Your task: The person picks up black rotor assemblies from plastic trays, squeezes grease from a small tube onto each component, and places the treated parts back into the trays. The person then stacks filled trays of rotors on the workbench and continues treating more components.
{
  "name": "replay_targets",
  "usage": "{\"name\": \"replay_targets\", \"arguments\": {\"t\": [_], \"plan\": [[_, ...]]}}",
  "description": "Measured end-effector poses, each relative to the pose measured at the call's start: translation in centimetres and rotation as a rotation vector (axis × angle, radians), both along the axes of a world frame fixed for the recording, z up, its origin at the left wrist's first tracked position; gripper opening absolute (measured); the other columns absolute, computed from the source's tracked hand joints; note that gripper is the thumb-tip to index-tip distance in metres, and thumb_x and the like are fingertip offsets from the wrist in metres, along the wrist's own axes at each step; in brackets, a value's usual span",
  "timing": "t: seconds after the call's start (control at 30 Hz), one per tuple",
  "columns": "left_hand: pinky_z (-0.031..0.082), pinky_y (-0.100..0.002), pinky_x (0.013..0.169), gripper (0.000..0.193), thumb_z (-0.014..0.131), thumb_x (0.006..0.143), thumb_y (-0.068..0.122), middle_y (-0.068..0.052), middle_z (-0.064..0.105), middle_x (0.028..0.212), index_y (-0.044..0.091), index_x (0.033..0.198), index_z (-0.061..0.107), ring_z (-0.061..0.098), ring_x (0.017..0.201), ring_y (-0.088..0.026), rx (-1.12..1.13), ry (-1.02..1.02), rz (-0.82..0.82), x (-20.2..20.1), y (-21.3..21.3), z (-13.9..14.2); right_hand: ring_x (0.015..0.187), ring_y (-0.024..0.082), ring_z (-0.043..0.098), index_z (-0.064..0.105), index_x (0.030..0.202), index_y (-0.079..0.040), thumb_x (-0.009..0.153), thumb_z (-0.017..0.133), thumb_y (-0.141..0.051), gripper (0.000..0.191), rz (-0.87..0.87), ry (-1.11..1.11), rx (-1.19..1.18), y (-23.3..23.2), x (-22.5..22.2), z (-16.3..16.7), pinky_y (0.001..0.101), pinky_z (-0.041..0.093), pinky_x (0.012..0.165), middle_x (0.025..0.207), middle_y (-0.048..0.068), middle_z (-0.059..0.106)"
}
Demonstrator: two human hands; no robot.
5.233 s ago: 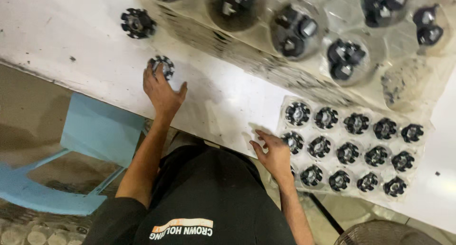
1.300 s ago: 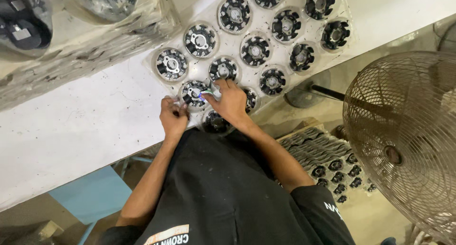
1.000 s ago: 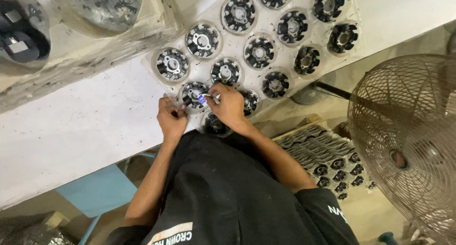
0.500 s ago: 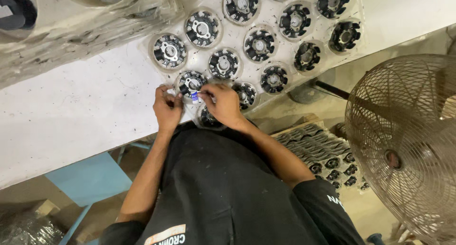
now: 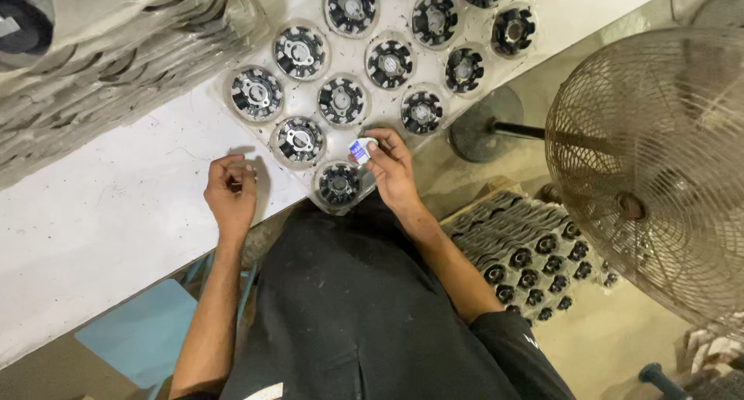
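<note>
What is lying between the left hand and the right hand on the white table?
In the head view, between the left hand and the right hand lies the near corner of the clear tray, with two round black-and-silver parts seated in it.

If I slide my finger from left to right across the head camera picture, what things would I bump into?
Blue stool → left hand → clear tray of round black parts → right hand, fingers pinching a small blue-and-white piece → stack of trays on the floor → big cage fan.
</note>
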State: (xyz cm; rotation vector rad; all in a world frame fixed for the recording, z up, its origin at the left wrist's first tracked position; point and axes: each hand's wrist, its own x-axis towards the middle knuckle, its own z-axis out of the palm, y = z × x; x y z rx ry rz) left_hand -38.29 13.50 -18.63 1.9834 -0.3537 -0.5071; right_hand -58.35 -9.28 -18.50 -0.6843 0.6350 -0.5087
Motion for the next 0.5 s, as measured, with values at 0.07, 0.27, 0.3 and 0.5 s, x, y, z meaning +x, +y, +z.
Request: {"name": "replay_targets", "arguments": {"t": [0.07,0.27,0.3,0.5], "plan": [[0.053,-0.024,0.070,0.020,0.068,0.100,0.001,-0.006,0.071,0.088,0.001,0.119,0.062,0.066,0.078,-0.008,-0.019,-0.054,0.015,0.0,-0.5,1.0,0.101,0.023,0.071,0.060,0.126,-0.002,0.104,0.057,-0.007,0.022,-0.019,-0.079,0.092,-1.4,0.3,1.3,0.0443,0.060,0.095,0.116,0.010,0.069],[0.056,-0.024,0.074,0.017,0.068,0.100,0.002,-0.004,0.070,0.085,0.002,0.117,0.064,0.066,0.078,-0.007,-0.071,-0.111,-0.043,-2.5,-8.4,3.3,0.100,0.024,0.070,0.058,0.135,-0.004,0.103,0.057,-0.004,0.033,-0.044,-0.143,0.072,-7.7,-1.6,3.5,0.0467,0.059,0.091,0.120,0.007,0.066],[0.055,-0.025,0.071,0.016,0.069,0.099,0.003,-0.004,0.069,0.084,0.002,0.115,0.066,0.065,0.075,-0.009,-0.062,-0.102,-0.065,-3.1,-10.7,3.5,0.099,0.022,0.069,0.058,0.138,-0.006,0.101,0.058,-0.004,0.037,-0.044,-0.119,0.039,-8.9,-2.4,3.5,0.0460,0.059,0.089,0.122,0.007,0.066],[0.056,-0.037,0.079,0.018,0.073,0.091,0.007,-0.009,0.073,0.096,0.008,0.109,0.070,0.070,0.086,-0.028,-0.051,-0.375,-0.427,-7.2,-24.9,2.4,0.101,0.022,0.068,0.059,0.129,-0.001,0.103,0.064,0.000,0.027,-0.134,-0.091,0.011,-17.0,-9.6,2.1,0.0358,0.055,0.090,0.112,0.014,0.069]]}}
